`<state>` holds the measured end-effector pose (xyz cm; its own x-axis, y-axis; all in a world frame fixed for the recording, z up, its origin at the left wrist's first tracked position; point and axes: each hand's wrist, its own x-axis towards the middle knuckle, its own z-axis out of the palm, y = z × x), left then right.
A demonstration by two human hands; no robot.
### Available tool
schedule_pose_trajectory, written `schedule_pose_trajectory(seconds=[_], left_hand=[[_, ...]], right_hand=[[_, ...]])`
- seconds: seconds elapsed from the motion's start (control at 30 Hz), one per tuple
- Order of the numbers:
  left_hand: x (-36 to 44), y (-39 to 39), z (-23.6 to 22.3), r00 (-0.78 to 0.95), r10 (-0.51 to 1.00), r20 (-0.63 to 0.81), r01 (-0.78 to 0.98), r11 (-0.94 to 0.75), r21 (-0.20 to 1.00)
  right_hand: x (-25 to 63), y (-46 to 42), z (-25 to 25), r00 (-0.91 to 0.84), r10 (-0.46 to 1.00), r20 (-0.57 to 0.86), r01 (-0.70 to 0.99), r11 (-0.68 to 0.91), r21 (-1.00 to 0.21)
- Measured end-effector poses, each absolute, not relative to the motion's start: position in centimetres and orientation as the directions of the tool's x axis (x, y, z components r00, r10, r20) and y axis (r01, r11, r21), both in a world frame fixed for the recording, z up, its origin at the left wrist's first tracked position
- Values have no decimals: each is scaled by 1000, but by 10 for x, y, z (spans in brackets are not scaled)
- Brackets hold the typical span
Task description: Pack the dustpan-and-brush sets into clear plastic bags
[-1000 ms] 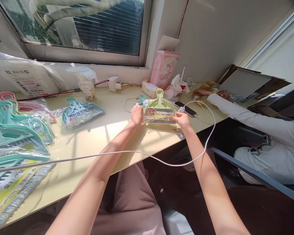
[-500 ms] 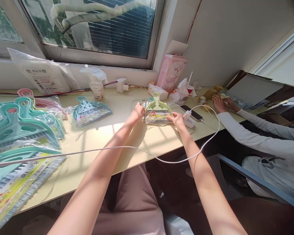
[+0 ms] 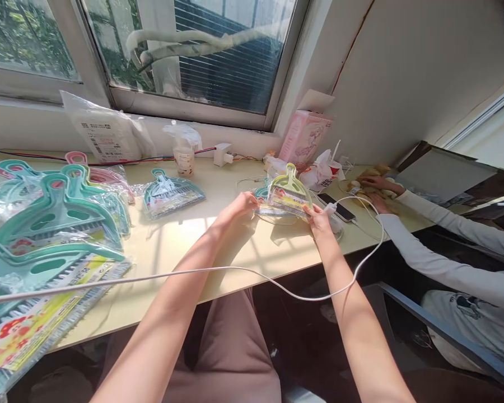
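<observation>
My right hand (image 3: 319,220) pinches the lower right corner of a yellow-green dustpan-and-brush set (image 3: 290,183) in clear wrap, tilted and raised off the table. Partly behind it, a teal dustpan-and-brush set (image 3: 262,193) lies on the table. My left hand (image 3: 244,204) is closed at the left edge of that teal set, its fingertips on the wrap; the exact grip is partly hidden. A single wrapped teal set (image 3: 172,192) rests further left. Several more wrapped teal sets (image 3: 56,210) are piled at the far left, a pink one (image 3: 105,178) behind them.
A white cable (image 3: 231,268) crosses in front of my forearms. Behind stand a drink cup (image 3: 185,159), a pink box (image 3: 304,137) and a white plastic bag (image 3: 109,134). A phone (image 3: 340,209) lies right; beyond it are another person's hands (image 3: 378,193).
My right hand has lifted and tilted the yellow-green set, shifting it away from the teal set, which now shows more. My left hand stays by the teal set's edge. The view has shifted.
</observation>
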<state>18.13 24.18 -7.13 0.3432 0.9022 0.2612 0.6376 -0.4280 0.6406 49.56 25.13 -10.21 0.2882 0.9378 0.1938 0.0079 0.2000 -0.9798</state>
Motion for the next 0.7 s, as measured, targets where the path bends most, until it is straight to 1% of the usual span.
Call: schedule_pose_trajectory(seconds=[0.1,0.2,0.33,0.4,0.47,0.57,0.7], left_hand=[[187,239,-77,330,891,311,619,-453,642],[194,237,-80,290,904,314,632,-427,647],[204,233,-83,135,950,282,675,-297,675],[207,232,-84,72,959,273,659,-251,709],[209,232,-86,21,964,265,596,-225,771],[212,232,-90,-76,976,206,426,-155,892],[215,232,-91,-140,984,113,283,-70,957]], right_hand=[[504,255,-105,300,917,262,-2,275,-961],[506,252,-106,293,916,273,-1,285,-958],[507,238,-104,157,971,179,-11,183,-983],[510,230,-104,120,985,121,-3,123,-992],[516,223,-104,130,987,94,-3,95,-995],[522,220,-105,185,979,89,21,87,-996],[514,227,-106,233,963,132,144,101,-984]])
